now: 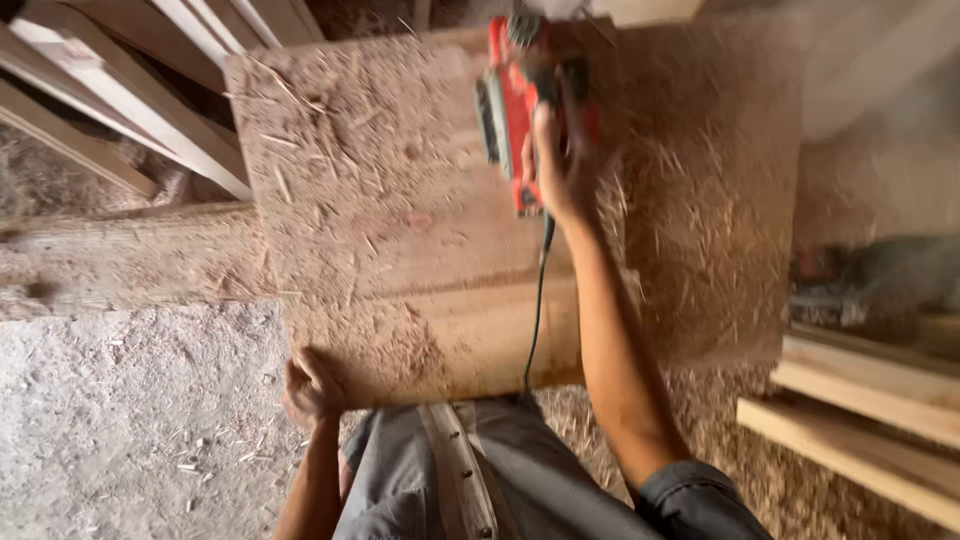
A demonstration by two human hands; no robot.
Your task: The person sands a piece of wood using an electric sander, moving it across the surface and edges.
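— Where's the red power planer?
— Near the table's far edge, amid wood shavings. The right hand has its fingers wrapped round the handle.
— The left hand?
— Fingers curled over the table's near left corner. The planer's cord trails to the near edge.

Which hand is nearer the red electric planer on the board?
Right. The right hand grips the red electric planer at the far end of the shaving-covered wooden board. The left hand holds the board's near edge, well away from it.
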